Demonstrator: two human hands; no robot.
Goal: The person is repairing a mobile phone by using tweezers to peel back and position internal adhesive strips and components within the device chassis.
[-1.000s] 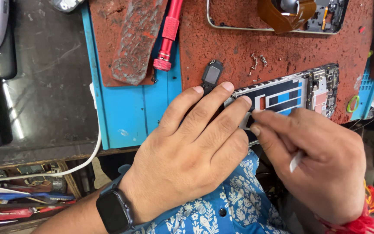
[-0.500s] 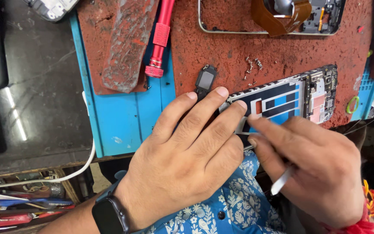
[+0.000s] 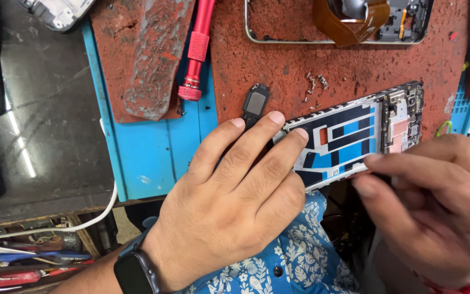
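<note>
While lying flat at the near edge of the red mat, the opened phone sits pinned under the left hand, fingers spread and pressed on its left end. Right hand at the phone's near right edge, thumb and forefinger pressed together there; cannot tell whether anything thin sits between them. Just left of the phone, touching the left fingertips: a small black part. Beyond the phone, a scatter of tiny screws; farther left, a red screwdriver. Probably light, thin and stiff, yet fragile at the bare circuit board on its right end. Best held by the metal frame edges, never by the exposed board.
</note>
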